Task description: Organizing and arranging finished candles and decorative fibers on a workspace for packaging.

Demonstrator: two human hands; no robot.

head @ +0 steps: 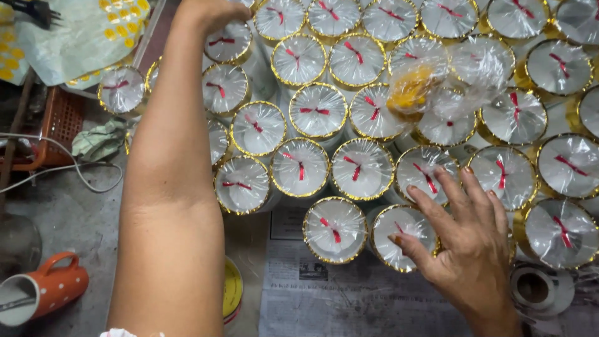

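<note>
Wrapped tubs: a dense field of round gold-rimmed tubs [362, 168], each sealed under clear film tied with a red twist, stands in staggered rows from the middle of the view to the top and right edges; the offset rows let each tub nest into the gaps of the next row, probably to save room.
Front row: two tubs, one at [335, 229] and one at [404, 238], stand alone at the near edge on a sheet of newspaper [349, 293] that seems to serve as a liner under the lot.
Right hand: the right hand [469, 243] lies palm down with fingers spread, fingertips resting on the tops of the nearest tubs at the front right; it grips nothing, and the flat spread suits pressing or steadying rather than lifting.
Left hand: the left hand [212, 12] reaches far to the back rows, forearm crossing over the left side of the field; its fingers are cut off by the top edge, so I cannot tell how open it is or whether it holds anything.
Loose bag: a crumpled clear bag with something yellow inside [415, 84] lies on top of the tubs in the upper middle.
Surroundings: an orange dotted mug [43, 293] lies on its side at lower left, near a white cable [75, 168] and an orange plastic crate [59, 122]; a tape roll [536, 288] sits by the right wrist.
</note>
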